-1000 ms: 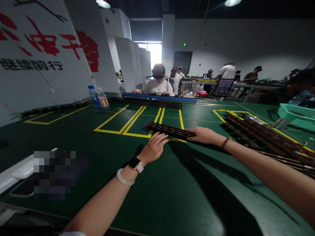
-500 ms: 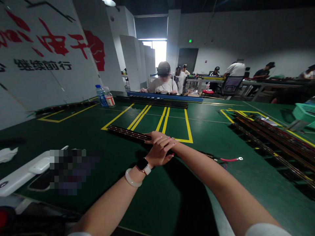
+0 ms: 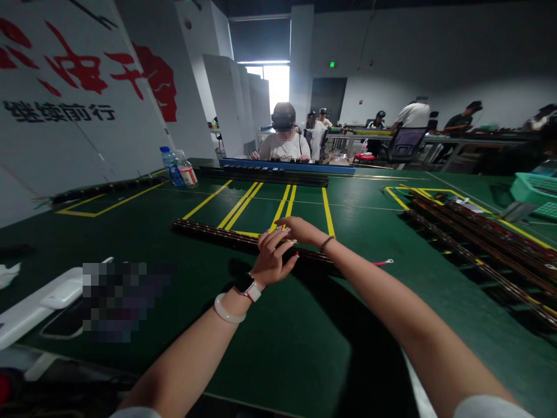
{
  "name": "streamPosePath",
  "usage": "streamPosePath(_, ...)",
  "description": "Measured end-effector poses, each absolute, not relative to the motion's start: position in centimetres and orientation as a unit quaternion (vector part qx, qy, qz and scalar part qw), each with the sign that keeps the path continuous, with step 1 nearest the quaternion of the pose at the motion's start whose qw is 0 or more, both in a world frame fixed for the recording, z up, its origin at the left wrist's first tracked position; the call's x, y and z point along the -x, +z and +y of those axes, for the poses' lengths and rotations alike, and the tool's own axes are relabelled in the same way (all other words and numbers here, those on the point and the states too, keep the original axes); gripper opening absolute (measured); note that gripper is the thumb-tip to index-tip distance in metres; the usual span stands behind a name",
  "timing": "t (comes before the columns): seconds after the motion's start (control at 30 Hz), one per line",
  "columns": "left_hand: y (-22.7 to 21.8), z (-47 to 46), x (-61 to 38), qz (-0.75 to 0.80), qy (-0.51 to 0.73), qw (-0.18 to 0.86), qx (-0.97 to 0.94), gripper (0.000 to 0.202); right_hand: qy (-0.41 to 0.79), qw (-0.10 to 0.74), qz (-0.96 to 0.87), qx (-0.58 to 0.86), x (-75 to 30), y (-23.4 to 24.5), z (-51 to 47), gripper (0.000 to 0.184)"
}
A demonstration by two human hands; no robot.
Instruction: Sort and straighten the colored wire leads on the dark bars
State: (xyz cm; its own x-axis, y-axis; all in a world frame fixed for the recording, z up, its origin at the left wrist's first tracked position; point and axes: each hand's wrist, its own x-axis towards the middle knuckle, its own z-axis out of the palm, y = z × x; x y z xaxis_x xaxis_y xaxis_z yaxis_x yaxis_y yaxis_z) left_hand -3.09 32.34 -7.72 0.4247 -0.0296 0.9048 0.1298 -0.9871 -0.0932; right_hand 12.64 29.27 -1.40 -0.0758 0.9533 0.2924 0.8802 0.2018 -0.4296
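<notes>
A long dark strip with several light lines along its length [image 3: 213,233] lies slantwise on the green table. Red cable ending in a silver ring lug [image 3: 385,262] sticks out beyond the strip's right end. Above the strip's middle, my left hand [image 3: 275,255], with a watch and a white bangle, has its fingers extended and thumb apart. Its fingertips overlap my right hand [image 3: 300,230], which reaches across the strip from the right. The right fingers are mostly hidden behind the left ones, so whether they grip anything cannot be seen.
Yellow tape [image 3: 328,212] marks the table. A white device [image 3: 56,299] lies at left; two bottles [image 3: 176,168] stand farther back. Cable strips [image 3: 470,249] and a green basket [image 3: 537,194] are at right. A person [image 3: 285,136] sits opposite behind a blue bar [image 3: 304,168].
The dark strip and its red cable have shifted left. My left fingers have moved off my right wrist, where a dark bracelet now shows. The view has turned slightly.
</notes>
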Motion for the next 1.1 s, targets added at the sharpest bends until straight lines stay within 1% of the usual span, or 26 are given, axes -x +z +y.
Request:
streamPosePath(0.1, -7.4, 32.4, 2.8, -0.045, -0.447, 0.023, 0.893, 0.038, 0.083, 0.262, -0.698, 0.661, -17.9, -1.3, 24.4, 0.037)
streamPosePath(0.17, -7.3, 32.6, 2.6, -0.06, -0.373, -0.016, 0.926, 0.037, 0.084, 0.259, -0.663, 0.697, -21.1, -2.1, 19.9, 0.039)
streamPosePath(0.23, -7.4, 32.8, 2.4, -0.076, -0.319, -0.044, 0.944, 0.039, 0.089, 0.247, -0.643, 0.72, -23.4, -3.4, 15.4, 0.044)
streamPosePath(0.33, -7.5, 33.0, 2.1, -0.098, -0.279, -0.056, 0.954, 0.047, 0.111, 0.221, -0.626, 0.739, -25.1, -5.5, 10.2, 0.054)
streamPosePath(0.47, -7.6, 32.9, 2.0, -0.121, -0.237, -0.05, 0.963, 0.052, 0.107, 0.193, -0.611, 0.76, -25.0, -7.2, 7.3, 0.065)
streamPosePath(0.53, -7.5, 32.8, 2.0, -0.132, -0.219, -0.052, 0.965, 0.052, 0.094, 0.189, -0.601, 0.771, -24.5, -7.3, 7.1, 0.063)
streamPosePath(0.67, -7.2, 32.6, 2.0, -0.136, -0.214, -0.054, 0.966, 0.05, 0.091, 0.198, -0.593, 0.775, -23.7, -6.8, 7.2, 0.047)
streamPosePath(0.77, -7.0, 32.5, 1.9, -0.143, -0.214, -0.042, 0.965, 0.049, 0.108, 0.208, -0.585, 0.776, -23.0, -6.7, 7.3, 0.04)
streamPosePath(0.93, -7.0, 33.2, 2.2, -0.169, -0.246, 0.006, 0.954, 0.042, 0.068, 0.215, -0.559, 0.798, -21.2, -7.1, 8.5, 0.036)
streamPosePath(1.1, -7.1, 34.5, 2.7, -0.256, -0.307, 0.061, 0.915, 0.039, 0.05, 0.242, -0.565, 0.787, -19.5, -8.0, 11.3, 0.032)
